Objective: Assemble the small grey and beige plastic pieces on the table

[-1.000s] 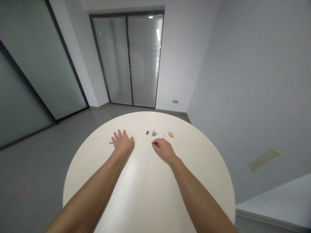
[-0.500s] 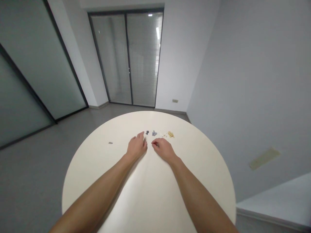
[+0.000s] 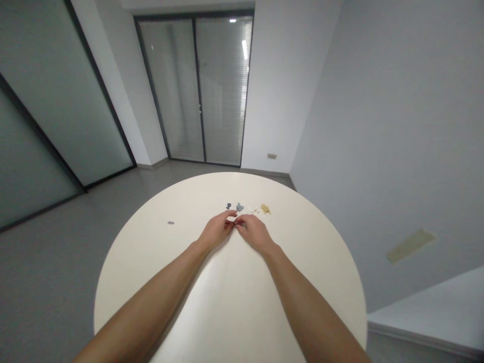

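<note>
Tiny piece (image 3: 235, 222): there it is, pinched between both hands above the round cream table (image 3: 313, 282), too small to make out!
Left hand (image 3: 217, 230): fingertips clamped in on it.
Right hand (image 3: 254, 233): fingers closed on it too, meeting the left.
Just ahead: dark grey piece (image 3: 229, 205), blue-grey piece (image 3: 239, 206), white bits (image 3: 253, 209), cream pieces (image 3: 265, 208), lined up.
Far left: lone grey piece (image 3: 171, 222), well apart.
Beyond the table: glass door with blinds (image 3: 196, 91).
</note>
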A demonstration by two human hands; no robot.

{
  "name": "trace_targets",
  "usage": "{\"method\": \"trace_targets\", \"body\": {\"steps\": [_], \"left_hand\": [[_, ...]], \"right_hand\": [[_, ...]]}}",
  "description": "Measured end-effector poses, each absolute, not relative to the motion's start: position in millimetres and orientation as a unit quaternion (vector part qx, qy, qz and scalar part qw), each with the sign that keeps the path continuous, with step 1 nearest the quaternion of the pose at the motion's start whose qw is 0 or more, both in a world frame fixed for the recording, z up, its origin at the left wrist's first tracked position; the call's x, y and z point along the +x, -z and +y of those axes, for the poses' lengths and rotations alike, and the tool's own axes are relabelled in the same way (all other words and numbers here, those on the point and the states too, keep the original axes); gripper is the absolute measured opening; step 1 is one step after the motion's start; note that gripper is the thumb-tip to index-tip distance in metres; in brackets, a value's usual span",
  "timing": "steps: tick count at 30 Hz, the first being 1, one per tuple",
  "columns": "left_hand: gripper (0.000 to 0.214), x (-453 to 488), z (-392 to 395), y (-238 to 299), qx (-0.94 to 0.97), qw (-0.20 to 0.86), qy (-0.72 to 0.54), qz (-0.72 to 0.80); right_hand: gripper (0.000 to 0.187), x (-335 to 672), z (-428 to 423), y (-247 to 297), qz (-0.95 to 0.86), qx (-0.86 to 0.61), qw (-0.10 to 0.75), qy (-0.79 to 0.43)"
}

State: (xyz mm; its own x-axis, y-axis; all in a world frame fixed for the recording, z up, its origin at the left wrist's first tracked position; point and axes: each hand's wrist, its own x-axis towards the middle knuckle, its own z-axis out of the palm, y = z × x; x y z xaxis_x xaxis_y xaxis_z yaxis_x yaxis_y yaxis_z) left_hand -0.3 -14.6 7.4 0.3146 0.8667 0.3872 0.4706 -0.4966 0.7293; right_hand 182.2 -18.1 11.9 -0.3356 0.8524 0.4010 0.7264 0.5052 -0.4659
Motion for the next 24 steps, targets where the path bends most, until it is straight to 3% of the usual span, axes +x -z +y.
{"method": "trace_targets", "body": {"steps": [8, 19, 24], "left_hand": [[0.025, 5.6, -11.7, -12.1, 0.643, 0.360, -0.509, 0.445], [0.037, 24.3, -18.2, -21.4, 0.475, 0.526, -0.560, 0.429], [0.036, 24.2, -21.9, -24.2, 0.478, 0.543, -0.554, 0.411]], "right_hand": [[0.008, 182.3, -20.2, -16.0, -0.815, -0.465, 0.332, -0.101], [0.011, 179.6, -21.8, -24.2, -0.778, -0.425, 0.454, -0.091], [0.012, 179.9, -23.4, -24.9, -0.765, -0.432, 0.469, -0.090]]}}
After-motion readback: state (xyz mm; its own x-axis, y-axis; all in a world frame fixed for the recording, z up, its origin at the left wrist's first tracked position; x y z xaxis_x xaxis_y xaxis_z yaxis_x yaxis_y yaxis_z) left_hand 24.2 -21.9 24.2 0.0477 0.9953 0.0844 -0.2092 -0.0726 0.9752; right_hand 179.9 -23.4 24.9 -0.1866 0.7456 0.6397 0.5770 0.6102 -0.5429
